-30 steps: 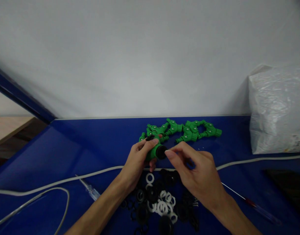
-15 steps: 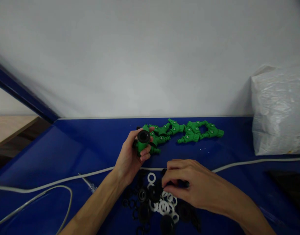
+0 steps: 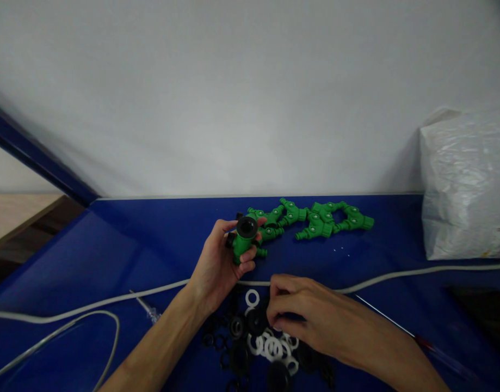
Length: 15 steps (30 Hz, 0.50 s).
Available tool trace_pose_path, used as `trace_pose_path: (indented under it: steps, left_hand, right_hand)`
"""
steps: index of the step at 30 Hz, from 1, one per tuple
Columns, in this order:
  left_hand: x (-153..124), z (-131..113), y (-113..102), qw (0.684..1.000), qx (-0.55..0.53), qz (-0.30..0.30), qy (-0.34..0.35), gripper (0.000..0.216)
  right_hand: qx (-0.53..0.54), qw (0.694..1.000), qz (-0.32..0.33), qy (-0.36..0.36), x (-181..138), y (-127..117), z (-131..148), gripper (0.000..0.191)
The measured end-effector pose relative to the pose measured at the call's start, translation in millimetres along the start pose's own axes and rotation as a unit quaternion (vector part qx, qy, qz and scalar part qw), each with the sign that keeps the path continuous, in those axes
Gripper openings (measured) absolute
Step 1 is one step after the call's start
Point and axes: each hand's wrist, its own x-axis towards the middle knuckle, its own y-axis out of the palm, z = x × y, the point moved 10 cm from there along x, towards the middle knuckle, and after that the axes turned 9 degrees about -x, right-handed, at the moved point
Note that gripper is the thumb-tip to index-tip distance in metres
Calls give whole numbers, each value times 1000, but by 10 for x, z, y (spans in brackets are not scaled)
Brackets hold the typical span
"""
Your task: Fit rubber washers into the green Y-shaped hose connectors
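On blue counter (image 3: 152, 234): hose fittings and rings

Left hand (image 3: 216, 268): closed around one green fitting (image 3: 242, 246), raised, black end facing up. Right hand (image 3: 310, 313): fingers curled at white rings (image 3: 273, 347) and black rings (image 3: 237, 326); whether pinching anything, cannot tell. Beyond: green connectors (image 3: 318, 224), lying grouped.

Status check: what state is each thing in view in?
Left hand, closed around a green fitting
Green fitting, held, black end turned toward us
Right hand, fingers curled; any grip hidden
Other green fittings, lying in a cluster
White rings, loose, overlapping
Black parts, loose, scattered
Long cable, stretched out
Plastic bag, bulging, upright
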Motion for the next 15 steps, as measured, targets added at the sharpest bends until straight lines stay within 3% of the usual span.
trace_pose_path:
  steps: [9, 15]
  left_hand:
    - [-5, -29, -61, 995, 78, -45, 36, 33]
    - [-10, -80, -40, 989, 115, -45, 82, 45]
  right_hand:
    - [-22, 1000, -12, 8, 18, -20, -27, 14]
    - [-42, 999, -23, -8, 27, 1, -44, 13]
